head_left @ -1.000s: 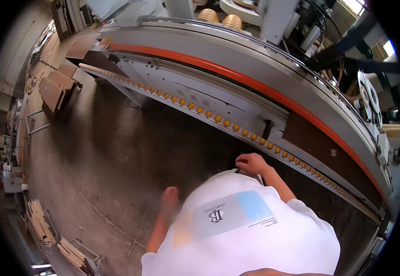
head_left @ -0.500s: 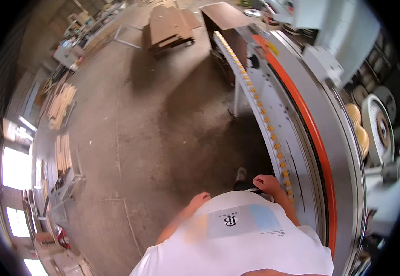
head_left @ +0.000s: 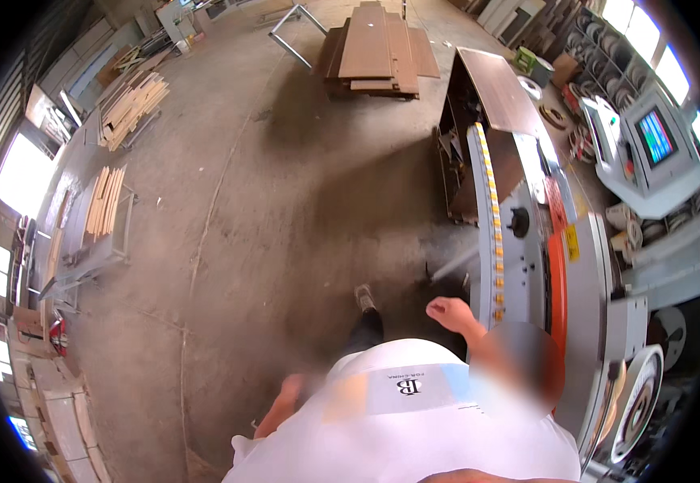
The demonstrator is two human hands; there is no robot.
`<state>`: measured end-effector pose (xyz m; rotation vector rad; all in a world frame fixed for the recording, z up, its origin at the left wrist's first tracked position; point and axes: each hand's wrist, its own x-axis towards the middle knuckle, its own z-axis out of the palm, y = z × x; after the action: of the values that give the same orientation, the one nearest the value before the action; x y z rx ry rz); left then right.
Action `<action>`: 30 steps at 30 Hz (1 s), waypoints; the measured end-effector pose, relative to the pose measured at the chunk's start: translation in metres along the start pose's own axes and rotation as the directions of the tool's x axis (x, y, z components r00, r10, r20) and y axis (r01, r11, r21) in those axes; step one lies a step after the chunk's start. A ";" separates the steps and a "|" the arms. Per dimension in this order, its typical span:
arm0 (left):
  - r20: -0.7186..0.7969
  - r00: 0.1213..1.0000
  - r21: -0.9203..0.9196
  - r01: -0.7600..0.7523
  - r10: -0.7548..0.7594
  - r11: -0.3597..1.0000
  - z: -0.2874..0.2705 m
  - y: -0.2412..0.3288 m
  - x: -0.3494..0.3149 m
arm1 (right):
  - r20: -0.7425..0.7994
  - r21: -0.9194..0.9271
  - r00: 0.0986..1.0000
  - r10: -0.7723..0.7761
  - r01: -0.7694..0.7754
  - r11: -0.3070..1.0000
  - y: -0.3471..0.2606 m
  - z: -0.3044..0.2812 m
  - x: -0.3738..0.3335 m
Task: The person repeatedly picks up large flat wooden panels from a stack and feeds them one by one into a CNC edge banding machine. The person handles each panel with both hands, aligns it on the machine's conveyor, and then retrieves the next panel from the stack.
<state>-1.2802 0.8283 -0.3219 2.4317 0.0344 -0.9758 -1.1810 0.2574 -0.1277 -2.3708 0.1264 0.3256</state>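
Note:
My right hand (head_left: pixel 448 312) hangs in front of my body with its fingers loosely curled, and I see nothing in it. Just to its right runs the near end of a rail with yellow rollers (head_left: pixel 496 241), part of a long grey machine (head_left: pixel 587 310) with an orange strip (head_left: pixel 557 282). Hand and rail appear apart. Low at my left side is my left hand (head_left: pixel 291 388), smeared by motion, so its fingers cannot be made out. My shoe (head_left: pixel 364 298) shows on the concrete floor ahead.
Ahead stands a stack of brown boards (head_left: pixel 378 48) beside a metal frame (head_left: pixel 297 36). A brown cabinet-like box (head_left: pixel 499 88) stands past the rail's far end. On the right is a control panel with a screen (head_left: pixel 656 137). Wooden strips (head_left: pixel 128 109) lie on racks at left.
The view has swung right and forward along the machine, bringing the control panel into sight. My right hand has shifted slightly left in the picture; my left hand has dropped lower and back.

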 end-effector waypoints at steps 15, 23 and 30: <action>-0.028 0.990 -0.320 -0.138 0.136 0.937 -0.313 0.326 0.423 | 0.023 0.687 0.726 0.687 -0.511 0.517 0.123 -0.014 0.154; -0.098 0.985 -0.467 -0.172 0.143 0.867 -0.367 0.394 0.559 | 0.017 0.222 0.822 0.570 -0.559 0.799 0.177 -0.025 0.368; 0.048 0.998 -0.107 -0.046 0.052 0.993 -0.375 0.368 0.602 | 0.024 0.251 0.864 0.502 -0.492 0.834 0.159 -0.159 0.600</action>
<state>-0.5183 0.5886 -0.3191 2.3002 0.0085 -0.9879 -0.6006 0.0343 -0.2821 -2.0616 0.7731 0.4737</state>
